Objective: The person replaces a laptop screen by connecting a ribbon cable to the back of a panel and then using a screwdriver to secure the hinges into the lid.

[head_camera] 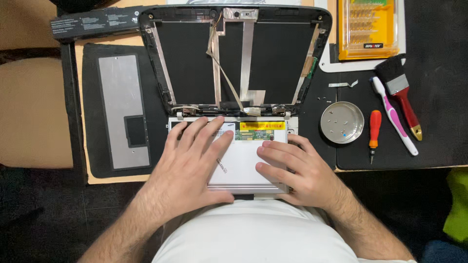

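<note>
Both hands lie flat, fingers spread, on the back of a loose laptop display panel point(243, 160): the left hand point(195, 156) covers its left half, while the right hand point(292, 168) rests across its right edge, neither closed around it. The panel lies face down near the table edge, just below the emptied screen lid point(234, 53). Thin, stiff and glass-fronted, it likely cracks if flexed and is best lifted by its side edges. A metal screw dish point(342, 122) and an orange screwdriver point(374, 134) sit to the right.
</note>
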